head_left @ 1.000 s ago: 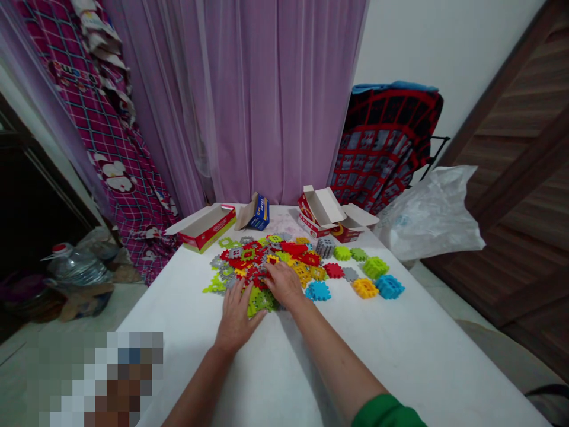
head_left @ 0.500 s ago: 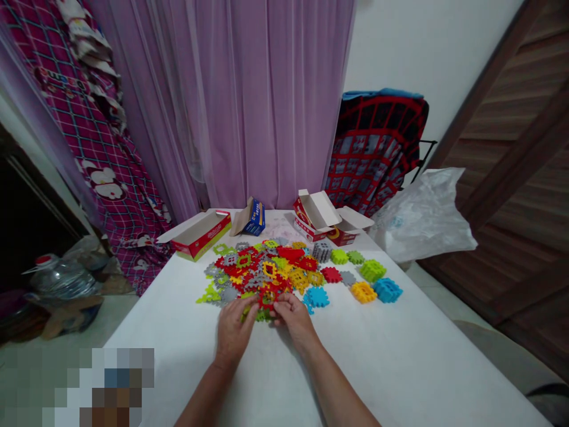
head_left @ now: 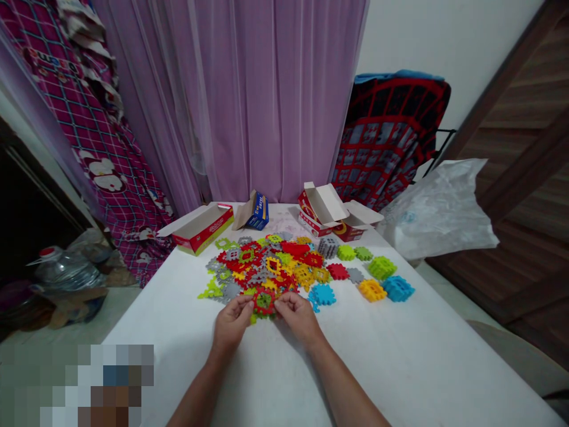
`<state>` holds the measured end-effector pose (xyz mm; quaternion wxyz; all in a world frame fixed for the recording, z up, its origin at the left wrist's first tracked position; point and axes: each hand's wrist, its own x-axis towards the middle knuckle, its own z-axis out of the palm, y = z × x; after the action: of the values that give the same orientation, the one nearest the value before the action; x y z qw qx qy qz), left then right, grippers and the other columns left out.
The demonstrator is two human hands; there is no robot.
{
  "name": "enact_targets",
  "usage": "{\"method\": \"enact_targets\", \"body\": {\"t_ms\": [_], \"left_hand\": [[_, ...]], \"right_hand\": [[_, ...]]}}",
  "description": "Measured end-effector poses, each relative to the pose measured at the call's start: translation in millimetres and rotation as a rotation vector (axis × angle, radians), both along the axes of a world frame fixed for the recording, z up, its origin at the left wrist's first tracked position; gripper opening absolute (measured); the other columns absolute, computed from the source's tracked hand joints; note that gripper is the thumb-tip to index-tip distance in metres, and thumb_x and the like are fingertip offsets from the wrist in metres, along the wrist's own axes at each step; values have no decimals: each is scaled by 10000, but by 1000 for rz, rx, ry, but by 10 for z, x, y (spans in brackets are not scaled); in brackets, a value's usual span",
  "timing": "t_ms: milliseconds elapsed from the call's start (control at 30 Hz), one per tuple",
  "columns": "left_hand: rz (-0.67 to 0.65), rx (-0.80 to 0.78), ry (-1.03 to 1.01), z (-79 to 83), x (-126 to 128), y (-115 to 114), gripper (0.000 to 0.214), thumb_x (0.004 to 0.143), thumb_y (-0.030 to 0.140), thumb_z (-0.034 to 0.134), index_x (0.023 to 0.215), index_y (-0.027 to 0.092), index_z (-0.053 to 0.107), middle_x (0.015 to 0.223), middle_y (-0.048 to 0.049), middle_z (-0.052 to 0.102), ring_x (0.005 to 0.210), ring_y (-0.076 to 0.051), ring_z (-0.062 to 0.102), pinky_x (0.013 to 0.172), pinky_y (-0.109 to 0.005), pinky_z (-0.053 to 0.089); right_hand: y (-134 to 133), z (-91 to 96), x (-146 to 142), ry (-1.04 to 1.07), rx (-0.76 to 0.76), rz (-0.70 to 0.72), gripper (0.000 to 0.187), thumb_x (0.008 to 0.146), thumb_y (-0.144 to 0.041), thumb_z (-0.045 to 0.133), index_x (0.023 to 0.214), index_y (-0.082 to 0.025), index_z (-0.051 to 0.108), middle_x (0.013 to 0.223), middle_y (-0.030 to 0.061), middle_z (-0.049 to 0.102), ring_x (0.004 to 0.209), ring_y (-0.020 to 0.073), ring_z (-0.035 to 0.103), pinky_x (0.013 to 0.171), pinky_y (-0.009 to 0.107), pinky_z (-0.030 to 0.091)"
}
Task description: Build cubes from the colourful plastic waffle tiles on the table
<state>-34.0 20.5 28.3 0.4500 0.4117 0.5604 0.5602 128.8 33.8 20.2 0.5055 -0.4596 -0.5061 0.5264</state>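
Between my two hands is a red notched building piece (head_left: 264, 292) with an open middle, through which green shows. My left hand (head_left: 232, 323) pinches its left edge, fingers closed. On the opposite edge, my right hand (head_left: 299, 317) grips it between thumb and fingers. Just behind lies a heap of interlocking plastic pieces (head_left: 258, 274) in red, grey, yellow and green, partly hidden by the held piece. A blue piece (head_left: 324, 294) lies flat to the right of my right hand.
Sorted stacks stand at the right: blue (head_left: 399, 289), orange (head_left: 372, 290), green (head_left: 382, 268) and grey (head_left: 328, 248). Along the back are an open red-and-green box (head_left: 207, 230), a blue box (head_left: 256, 212) and red boxes (head_left: 317, 216). A plastic bag (head_left: 438, 210) hangs over the right edge.
Both hands now hold the red piece by its sides, lifted clear of the heap's front edge. My left fingers have closed on it. The camera view has shifted slightly.
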Motion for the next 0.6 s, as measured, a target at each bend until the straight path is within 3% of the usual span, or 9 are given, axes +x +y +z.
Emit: {"method": "enact_targets", "body": {"t_ms": [67, 133, 200, 367, 600], "left_hand": [[16, -43, -39, 28, -16, 5, 419, 529, 506, 773, 757, 168, 676, 459, 67, 569, 399, -70, 475, 395, -185, 380], [18, -68, -70, 41, -21, 4, 418, 506, 503, 784, 731, 169, 671, 434, 76, 535, 394, -67, 453, 385, -180, 350], [2, -81, -86, 42, -19, -3, 416, 498, 502, 789, 714, 167, 669, 428, 74, 525, 392, -64, 439, 377, -177, 319], [-36, -104, -99, 43, -11, -43, 440, 526, 518, 773, 760, 162, 662, 414, 85, 498, 368, -45, 375, 361, -163, 234], [-107, -164, -120, 93, -8, -76, 481, 543, 562, 745, 786, 164, 631, 393, 97, 467, 335, -30, 287, 339, -154, 149]], "right_hand": [[-10, 26, 28, -78, 104, -4, 285, 702, -398, 704, 894, -195, 648, 698, -5, 652, 547, 110, 554, 534, 246, 462], [-33, 72, 55, -233, 243, 18, 490, 686, -340, 719, 1146, -213, 610, 885, 18, 670, 623, 116, 578, 612, 274, 504], [-64, 127, 74, -440, 395, 33, 612, 679, -300, 732, 1262, -223, 564, 1015, 48, 658, 762, 151, 614, 725, 310, 522], [-142, 213, 91, -769, 610, 42, 471, 759, -290, 683, 1216, -216, 601, 1122, 84, 650, 1024, 209, 607, 881, 318, 497], [-229, 186, 89, -870, 613, -28, 453, 755, -314, 679, 1182, -187, 595, 1130, 96, 657, 1035, 219, 612, 892, 325, 497]]}}
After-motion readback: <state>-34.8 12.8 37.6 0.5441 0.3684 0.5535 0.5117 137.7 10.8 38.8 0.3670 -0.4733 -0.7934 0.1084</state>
